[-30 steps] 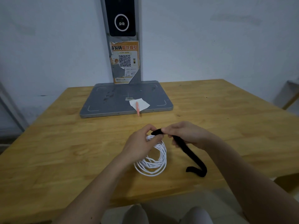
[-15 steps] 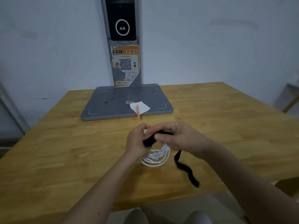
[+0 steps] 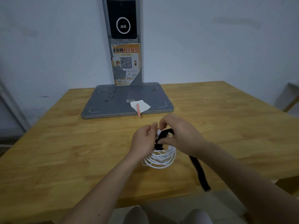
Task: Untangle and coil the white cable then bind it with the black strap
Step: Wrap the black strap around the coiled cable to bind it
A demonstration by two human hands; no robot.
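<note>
The white cable (image 3: 160, 158) is wound into a round coil that hangs from my hands just above the wooden table (image 3: 64, 151). My left hand (image 3: 143, 142) pinches the top of the coil. The black strap (image 3: 163, 136) is looped around the coil's top between both hands. My right hand (image 3: 181, 135) grips the strap there, thumb pressed on it. The strap's long free tail (image 3: 199, 172) trails down to the right, under my right forearm, toward the table's front edge.
A grey scanner base (image 3: 126, 101) with an upright post (image 3: 123, 41) stands at the back of the table. On it lie a white slip of paper (image 3: 140, 105) and a pink pen (image 3: 138, 109). My knees show below the table's front edge.
My right hand has carried the strap over the top of the coil and wrapped it around. The strap's tail has swung out further right. Both hands lifted slightly away from me.
</note>
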